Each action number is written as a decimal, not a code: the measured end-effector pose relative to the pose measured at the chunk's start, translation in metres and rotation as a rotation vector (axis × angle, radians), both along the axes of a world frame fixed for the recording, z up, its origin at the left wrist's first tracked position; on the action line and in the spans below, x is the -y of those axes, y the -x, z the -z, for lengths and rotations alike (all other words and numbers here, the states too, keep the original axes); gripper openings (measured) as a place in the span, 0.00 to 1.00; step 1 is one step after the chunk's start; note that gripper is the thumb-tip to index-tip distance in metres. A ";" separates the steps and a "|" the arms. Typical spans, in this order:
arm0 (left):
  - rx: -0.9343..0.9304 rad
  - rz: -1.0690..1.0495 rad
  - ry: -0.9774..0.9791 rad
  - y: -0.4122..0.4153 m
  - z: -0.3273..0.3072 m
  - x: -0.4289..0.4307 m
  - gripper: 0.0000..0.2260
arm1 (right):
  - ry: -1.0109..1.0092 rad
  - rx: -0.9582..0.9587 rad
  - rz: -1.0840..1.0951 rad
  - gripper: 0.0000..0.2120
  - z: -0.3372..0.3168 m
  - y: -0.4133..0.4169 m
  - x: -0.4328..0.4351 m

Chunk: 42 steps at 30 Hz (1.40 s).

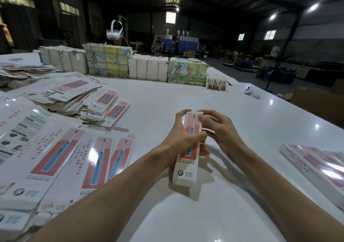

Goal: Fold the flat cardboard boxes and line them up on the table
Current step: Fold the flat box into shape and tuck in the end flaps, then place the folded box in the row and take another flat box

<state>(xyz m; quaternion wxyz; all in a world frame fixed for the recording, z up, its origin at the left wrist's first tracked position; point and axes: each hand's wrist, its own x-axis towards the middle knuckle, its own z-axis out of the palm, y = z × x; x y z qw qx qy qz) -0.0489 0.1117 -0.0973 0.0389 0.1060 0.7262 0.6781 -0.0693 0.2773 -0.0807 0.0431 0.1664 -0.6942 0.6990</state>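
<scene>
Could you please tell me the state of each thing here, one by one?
held box: folded into shape, held in both hands.
left hand: grips the held box.
right hand: fingers curled on the box's far end.
flat boxes: unfolded, piled at left.
folded boxes: lying side by side at right.

White box point(188, 148) with coral panel and blue toothbrush print, glossy white table point(186, 92)

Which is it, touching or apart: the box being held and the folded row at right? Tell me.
Apart. The head view shows a broad strip of white table between the held box and the row of folded boxes.
</scene>
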 end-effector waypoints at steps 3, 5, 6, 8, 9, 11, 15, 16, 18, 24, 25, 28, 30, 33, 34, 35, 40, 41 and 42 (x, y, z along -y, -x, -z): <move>0.048 0.031 -0.015 -0.004 -0.002 0.001 0.36 | -0.077 -0.081 0.046 0.07 -0.003 -0.002 -0.001; 0.071 0.050 -0.024 -0.006 -0.003 0.001 0.35 | -0.157 -0.142 0.079 0.07 -0.004 -0.002 -0.002; 0.082 0.058 -0.026 -0.006 -0.004 0.001 0.34 | -0.191 -0.169 0.098 0.07 -0.004 -0.002 -0.003; 0.088 0.053 -0.017 -0.007 -0.004 0.001 0.34 | -0.221 -0.192 0.118 0.06 -0.004 -0.002 -0.002; 0.087 0.048 -0.010 -0.007 -0.004 0.001 0.33 | -0.218 -0.190 0.122 0.06 -0.004 -0.002 -0.002; 0.087 0.050 -0.012 -0.008 -0.004 0.000 0.33 | -0.208 -0.183 0.130 0.06 -0.004 -0.001 -0.002; 0.131 0.063 -0.117 -0.007 -0.007 -0.002 0.36 | -0.191 -0.184 0.126 0.10 0.001 0.000 -0.002; 0.162 0.056 -0.176 -0.006 -0.006 -0.002 0.38 | -0.197 -0.182 0.115 0.12 0.002 0.001 0.000; 0.203 0.014 -0.256 -0.005 -0.006 -0.003 0.40 | -0.267 -0.204 0.134 0.18 0.004 0.002 0.004; 0.225 -0.180 -0.495 0.001 -0.006 -0.005 0.35 | -0.468 -0.441 0.219 0.05 0.009 0.001 0.010; 0.228 -0.201 -0.567 0.003 -0.007 -0.006 0.32 | -0.504 -0.457 0.201 0.09 0.010 -0.001 0.011; 0.250 -0.195 -0.743 0.001 -0.012 -0.004 0.29 | -0.604 -0.431 0.154 0.18 0.008 -0.006 0.014; 0.245 -0.159 -0.813 -0.002 -0.015 -0.001 0.29 | -0.676 -0.358 0.138 0.25 0.004 -0.009 0.012; 0.202 -0.151 -0.744 -0.005 -0.017 0.000 0.29 | -0.860 -0.339 0.143 0.38 0.000 -0.017 0.012; 0.194 -0.130 -0.718 -0.005 -0.017 -0.002 0.30 | -0.877 -0.340 0.143 0.39 -0.001 -0.020 0.011; 0.192 -0.103 -0.700 -0.004 -0.017 -0.003 0.30 | -0.882 -0.345 0.151 0.37 -0.002 -0.022 0.008; 0.038 -0.047 -0.109 -0.001 -0.006 -0.007 0.28 | -1.000 -0.396 0.352 0.25 -0.006 -0.040 -0.026; -0.060 -0.044 0.072 -0.002 0.002 -0.005 0.24 | -1.049 -0.395 0.410 0.24 -0.007 -0.045 -0.035; -0.143 -0.032 0.206 -0.003 0.009 -0.004 0.18 | -1.102 -0.397 0.472 0.24 -0.007 -0.050 -0.046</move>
